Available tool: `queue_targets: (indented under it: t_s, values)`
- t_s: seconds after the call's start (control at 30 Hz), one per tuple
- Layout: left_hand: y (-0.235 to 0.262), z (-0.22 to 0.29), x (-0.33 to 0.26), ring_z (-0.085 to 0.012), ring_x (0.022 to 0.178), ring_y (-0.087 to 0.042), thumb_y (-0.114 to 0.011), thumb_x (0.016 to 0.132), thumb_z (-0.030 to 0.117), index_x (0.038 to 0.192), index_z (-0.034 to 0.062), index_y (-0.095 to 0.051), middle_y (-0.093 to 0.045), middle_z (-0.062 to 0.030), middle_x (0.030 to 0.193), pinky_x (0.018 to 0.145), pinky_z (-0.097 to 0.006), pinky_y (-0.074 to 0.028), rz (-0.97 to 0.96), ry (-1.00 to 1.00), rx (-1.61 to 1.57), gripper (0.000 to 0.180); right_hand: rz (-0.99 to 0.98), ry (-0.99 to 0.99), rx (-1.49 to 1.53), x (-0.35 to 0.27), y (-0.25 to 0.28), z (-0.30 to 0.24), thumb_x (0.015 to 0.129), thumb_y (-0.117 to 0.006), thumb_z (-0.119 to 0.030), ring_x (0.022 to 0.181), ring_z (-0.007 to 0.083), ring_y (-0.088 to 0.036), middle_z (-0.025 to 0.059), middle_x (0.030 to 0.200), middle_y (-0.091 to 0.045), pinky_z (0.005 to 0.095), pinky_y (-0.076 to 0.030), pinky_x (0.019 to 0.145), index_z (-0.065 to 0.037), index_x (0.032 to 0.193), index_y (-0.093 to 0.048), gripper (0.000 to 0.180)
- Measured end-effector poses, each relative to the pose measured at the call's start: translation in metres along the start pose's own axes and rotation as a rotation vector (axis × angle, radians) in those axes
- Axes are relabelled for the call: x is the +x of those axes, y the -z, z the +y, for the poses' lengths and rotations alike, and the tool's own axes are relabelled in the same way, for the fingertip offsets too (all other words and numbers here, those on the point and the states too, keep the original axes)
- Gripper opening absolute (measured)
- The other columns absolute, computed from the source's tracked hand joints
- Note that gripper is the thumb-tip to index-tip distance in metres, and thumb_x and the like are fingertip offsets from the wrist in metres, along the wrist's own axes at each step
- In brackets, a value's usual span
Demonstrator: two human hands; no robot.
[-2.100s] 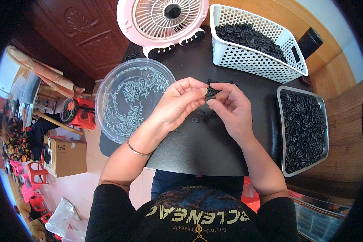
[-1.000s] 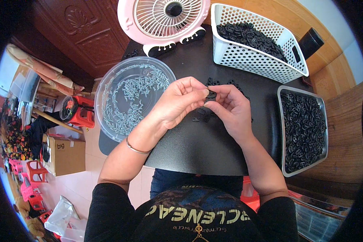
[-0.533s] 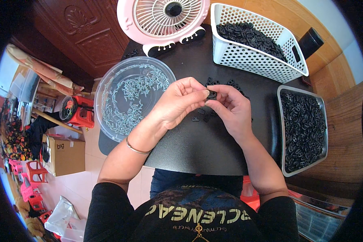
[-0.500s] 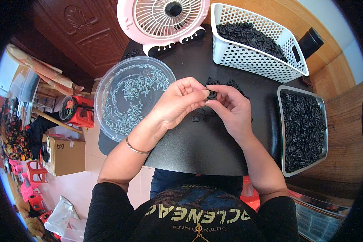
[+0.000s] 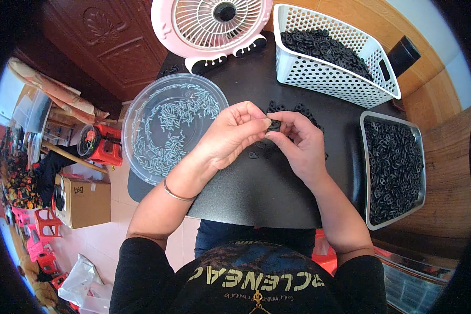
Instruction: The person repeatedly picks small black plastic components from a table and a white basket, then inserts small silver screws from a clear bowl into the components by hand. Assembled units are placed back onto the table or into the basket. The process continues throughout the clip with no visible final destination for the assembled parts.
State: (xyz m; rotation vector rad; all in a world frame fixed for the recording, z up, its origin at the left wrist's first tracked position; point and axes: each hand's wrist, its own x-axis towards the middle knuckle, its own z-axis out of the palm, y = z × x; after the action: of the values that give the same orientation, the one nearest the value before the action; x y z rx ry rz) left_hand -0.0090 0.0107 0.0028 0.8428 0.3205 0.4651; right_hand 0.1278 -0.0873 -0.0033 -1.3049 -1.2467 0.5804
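Black part [image 5: 273, 125] pinched between fingers [image 5: 257, 126] of left hand [image 5: 230, 133] and right hand [image 5: 301, 146], clear tub [image 5: 194, 146] placed left, white basket [image 5: 327, 79] far right.

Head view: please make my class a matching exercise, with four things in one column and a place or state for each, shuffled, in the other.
1. round clear tub
2. pink fan
3. metal tray
4. small black piece

A. filled with black parts
B. pinched in the fingers of the left hand and right hand
C. holds pale pins
D. at the table's far side

Pairs: 1-C, 2-D, 3-A, 4-B
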Motion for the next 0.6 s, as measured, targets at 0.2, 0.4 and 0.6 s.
queue_targets:
  t_s: [0.2, 0.4, 0.6]
  values:
    - [0.0009, -0.0015, 0.0015, -0.0089, 0.075, -0.058, -0.057, 0.081, 0.001, 0.085, 0.0038, -0.053, -0.060, -0.0043, 0.082, 0.068, -0.019, -0.048, 0.016, -0.012, -0.010, 0.006, 0.022, 0.049, -0.011, 0.0010, -0.0022, -0.0018, 0.070, -0.068, -0.004, 0.064, 0.0074, -0.051, 0.0023, 0.075, -0.055, 0.0205, -0.044, 0.058, -0.004, 0.097, -0.062, 0.028]
    - [-0.0034, -0.0003, 0.0016, -0.0080, 0.075, -0.057, -0.058, 0.079, -0.001, 0.087, 0.0031, -0.054, -0.061, -0.0041, 0.082, 0.067, -0.019, -0.046, 0.045, -0.079, 0.053, 0.010, 0.039, 0.026, 0.032, 0.0004, -0.0020, -0.0048, 0.073, -0.066, -0.002, 0.067, 0.0066, -0.052, 0.0015, 0.077, -0.055, 0.0199, -0.044, 0.061, -0.004, 0.103, -0.059, 0.031]
    - [-0.0079, -0.0005, 0.0007, -0.0074, 0.074, -0.057, -0.060, 0.078, -0.002, 0.091, 0.0012, -0.055, -0.061, -0.0040, 0.083, 0.068, -0.019, -0.046, 0.082, -0.165, 0.126, 0.013, 0.044, -0.076, 0.173, -0.0001, -0.0010, -0.0036, 0.077, -0.061, 0.000, 0.072, 0.0058, -0.054, 0.0010, 0.081, -0.056, 0.0188, -0.044, 0.067, -0.002, 0.104, -0.054, 0.028]
